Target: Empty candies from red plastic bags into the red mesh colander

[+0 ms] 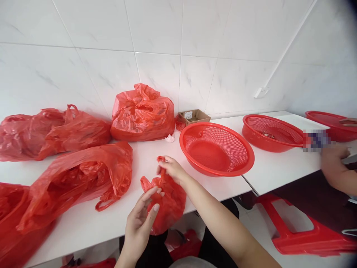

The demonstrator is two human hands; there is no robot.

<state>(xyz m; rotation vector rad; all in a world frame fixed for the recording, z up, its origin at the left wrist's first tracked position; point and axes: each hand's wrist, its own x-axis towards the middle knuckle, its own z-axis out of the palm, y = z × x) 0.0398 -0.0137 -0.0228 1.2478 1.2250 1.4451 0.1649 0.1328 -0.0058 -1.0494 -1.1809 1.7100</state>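
Note:
A small red plastic bag [171, 199] with rounded contents hangs at the table's front edge, in front of my body. The fingers of my right hand [171, 169] are closed around the bag's gathered neck, pulling it upward. My left hand [142, 219] is beside the bag, thumb and fingers apart, with the fingertips at its upper left side. Whether those fingertips press on the plastic is hard to tell. What the bag contains is hidden by the red film. Just right of my hands sits a red perforated basket [209, 152] with nothing visible inside.
Large red bags [142, 115] line the wall, and an open-mouthed one [80, 175] lies at left. A small cardboard box [195, 116] stands behind the basket. Another basket [272, 134] holds small items. At right are a co-worker's arm [337, 167] and a red stool [304, 230].

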